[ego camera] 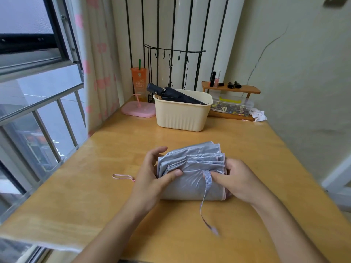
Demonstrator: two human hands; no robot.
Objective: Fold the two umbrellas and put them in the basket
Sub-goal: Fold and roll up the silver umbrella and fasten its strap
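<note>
Second fold in hand: a dark umbrella [176, 95] lies in the cream basket [182, 116]. The silver umbrella [191, 168] sits in front of the basket, pleats gathered. The left hand [152, 173] and right hand [235, 177] each grip one end. Its loose strap [206, 192] probably needs wrapping next. The bench [95, 186] is wooden, with a window left of the basket.

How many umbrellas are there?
2. The dark umbrella lies in the cream basket at the back. The silver umbrella rests on the table, held by the left hand and right hand. None seem hidden.
</note>
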